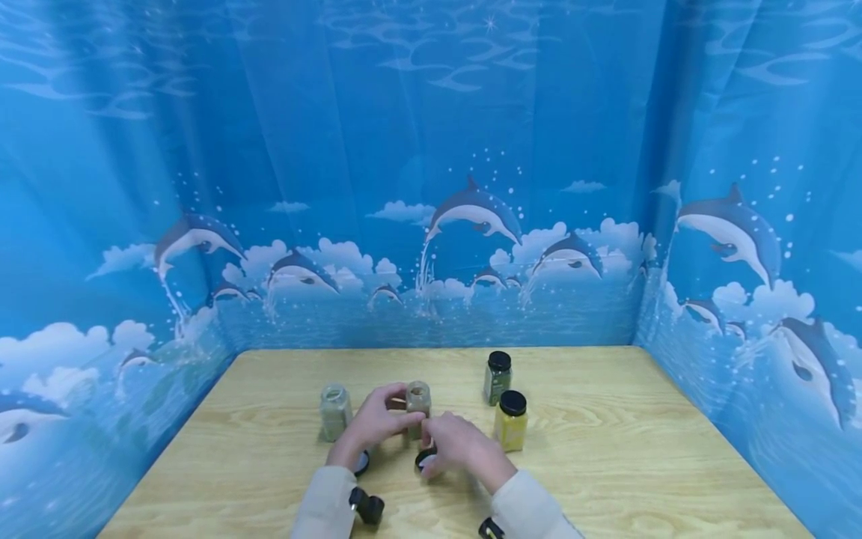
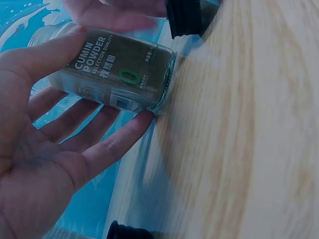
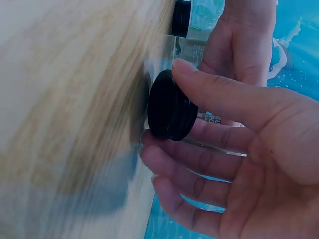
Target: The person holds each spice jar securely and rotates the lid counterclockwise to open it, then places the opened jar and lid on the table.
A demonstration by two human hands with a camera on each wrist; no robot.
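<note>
A glass jar of cumin powder (image 1: 418, 400) stands uncapped on the table between the two hands. My left hand (image 1: 377, 421) grips it, with the thumb on one side and the fingers spread along the other; its label (image 2: 107, 62) faces the left wrist view. Just in front of the jar, my right hand (image 1: 461, 443) pinches a black screw lid (image 3: 172, 107) between thumb and fingers, low over the tabletop. The lid is tilted on edge in the right wrist view. Fingers of the right hand partly hide the jar there.
Left of the left hand stands another uncapped jar (image 1: 335, 413) with pale contents. A second black lid (image 1: 362, 463) lies near the left wrist. To the right are a black-capped yellow jar (image 1: 511, 427) and a black-capped green jar (image 1: 497, 380). A dolphin-print curtain (image 1: 431, 187) surrounds the wooden table (image 1: 640, 449).
</note>
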